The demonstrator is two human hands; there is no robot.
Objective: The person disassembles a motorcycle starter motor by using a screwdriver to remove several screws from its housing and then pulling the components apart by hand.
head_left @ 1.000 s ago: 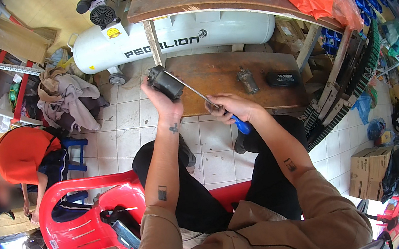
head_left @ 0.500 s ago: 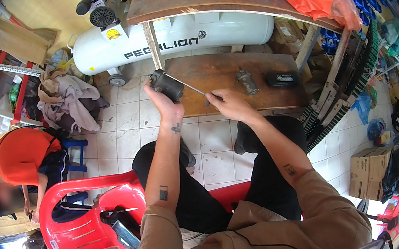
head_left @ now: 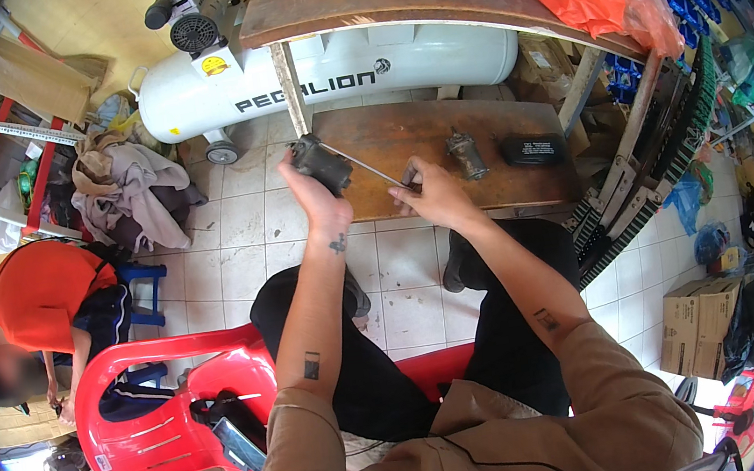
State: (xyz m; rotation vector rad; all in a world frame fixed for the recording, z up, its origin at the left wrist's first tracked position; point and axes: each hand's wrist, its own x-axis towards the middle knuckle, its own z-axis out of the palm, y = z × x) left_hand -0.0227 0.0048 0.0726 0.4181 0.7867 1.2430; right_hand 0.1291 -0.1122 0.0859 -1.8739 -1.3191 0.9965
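In my left hand [head_left: 319, 201], raised over the near left edge of the low wooden bench, rests a dark, grimy cylindrical motor [head_left: 321, 165], tilted, with my fingers mostly hidden behind it. My right hand [head_left: 436, 194] is closed around the handle end of a screwdriver [head_left: 368, 166], and its fingers cover most of the handle. The long thin metal shaft slants up and left, its tip at the upper end of the motor. Whether the tip sits in a screw is too small to tell.
On the low bench [head_left: 364, 129] stand a smaller metal cylindrical part [head_left: 467, 155] and a black case [head_left: 532, 150]. Behind it lies a white compressor tank [head_left: 190, 94]. A red plastic chair [head_left: 112, 381] is at my left, near a seated person in orange [head_left: 50, 294]. Cardboard boxes [head_left: 698, 323] stand right.
My left hand and the motor have shifted slightly right. My right hand has changed its finger grip on the screwdriver, with the fingers now raised higher around the handle.
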